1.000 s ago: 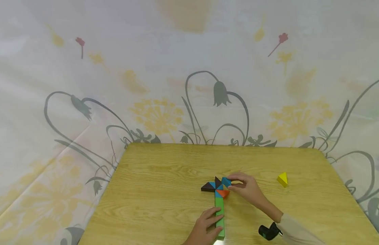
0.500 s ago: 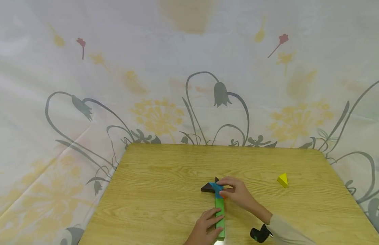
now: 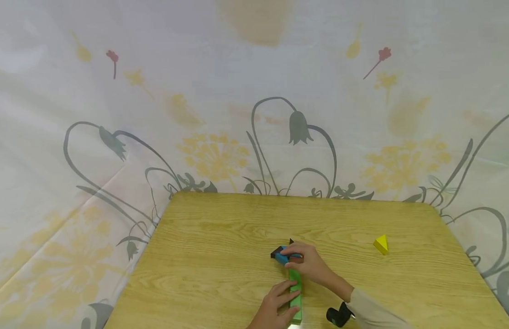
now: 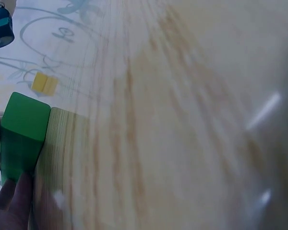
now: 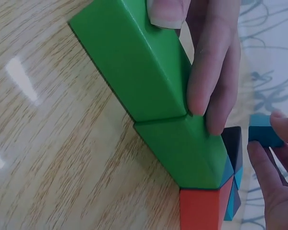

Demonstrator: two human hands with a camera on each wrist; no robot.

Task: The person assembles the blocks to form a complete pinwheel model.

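In the head view my left hand [image 3: 275, 306] rests its spread fingers and thumb on a row of green blocks [image 3: 296, 299]. Seen from the right wrist, the fingertips lie on top of the near green block [image 5: 139, 67], which meets a second one. My right hand [image 3: 312, 265] pinches a blue block [image 3: 281, 258] over the row's far end; the right wrist view shows this blue block [image 5: 265, 130] between thumb and fingers. Below it lie an orange-red block [image 5: 199, 208] and dark and blue triangular pieces [image 5: 233, 167]. My right hand covers part of them in the head view.
A yellow triangular block [image 3: 381, 245] lies apart on the right of the wood-grain table [image 3: 213, 237]. A black device [image 3: 338, 314] is by the right wrist. Behind the table's far edge hangs a flower-patterned cloth [image 3: 221, 82].
My right hand has carried the blue block leftward from the figure's right side to above its left part. My left hand has stayed on the green blocks.
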